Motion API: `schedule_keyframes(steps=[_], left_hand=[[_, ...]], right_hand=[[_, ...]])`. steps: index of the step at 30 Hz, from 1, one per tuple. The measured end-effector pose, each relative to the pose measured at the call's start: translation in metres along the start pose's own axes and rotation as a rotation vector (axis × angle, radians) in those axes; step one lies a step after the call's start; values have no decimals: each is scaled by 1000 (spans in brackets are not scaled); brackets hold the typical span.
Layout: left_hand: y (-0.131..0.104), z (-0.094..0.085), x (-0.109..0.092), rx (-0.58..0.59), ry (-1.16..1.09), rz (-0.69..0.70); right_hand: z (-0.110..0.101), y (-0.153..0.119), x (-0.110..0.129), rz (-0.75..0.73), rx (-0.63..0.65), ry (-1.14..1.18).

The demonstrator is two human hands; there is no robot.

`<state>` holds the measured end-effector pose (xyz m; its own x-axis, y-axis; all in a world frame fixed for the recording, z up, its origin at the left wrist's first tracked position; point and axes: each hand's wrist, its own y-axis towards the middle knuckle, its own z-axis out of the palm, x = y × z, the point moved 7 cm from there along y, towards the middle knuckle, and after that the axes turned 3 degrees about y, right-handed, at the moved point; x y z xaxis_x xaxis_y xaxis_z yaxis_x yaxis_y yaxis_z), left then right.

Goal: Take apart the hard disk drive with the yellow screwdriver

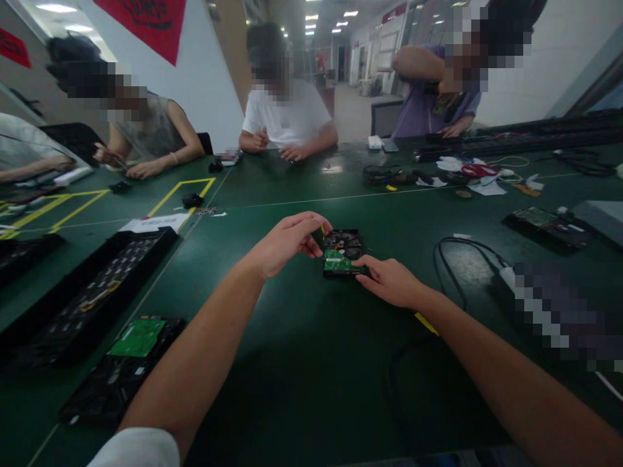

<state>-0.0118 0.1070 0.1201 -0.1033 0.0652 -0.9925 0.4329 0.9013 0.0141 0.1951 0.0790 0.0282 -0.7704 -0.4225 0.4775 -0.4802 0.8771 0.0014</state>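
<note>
A black hard drive [342,241] with a green circuit board [335,261] lies on the dark green table in front of me. My left hand [298,240] is at its left side, fingers curled together near the upper left corner; a bit of yellow shows by the fingertips, too small to name. From the right, my right hand [389,279] reaches the drive's lower right corner, with thumb and forefinger apart at its edge. The fingertips seem to touch the board side.
A second drive [139,337] lies at the lower left beside a long black tray [97,285]. Another drive [548,227] sits at the right, near a looped black cable [438,259]. Three people sit across the table [272,188]; a further person is partly visible at far left.
</note>
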Motion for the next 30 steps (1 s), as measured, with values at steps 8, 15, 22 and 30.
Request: schedule_keyframes(steps=[8,15,22,30], left_hand=[[-1,4,0,8,38,10],[-3,9,0,56,-55,-13],[0,1,0,-3,-25,-3],[-1,1,-1,3,-91,-25]], right_hand=[[-2,0,2,-6,-3,-17],[0,1,1,-10,-9,-5],[-2,0,2,-20,-13,-17],[-2,0,3,-20,-3,-19]])
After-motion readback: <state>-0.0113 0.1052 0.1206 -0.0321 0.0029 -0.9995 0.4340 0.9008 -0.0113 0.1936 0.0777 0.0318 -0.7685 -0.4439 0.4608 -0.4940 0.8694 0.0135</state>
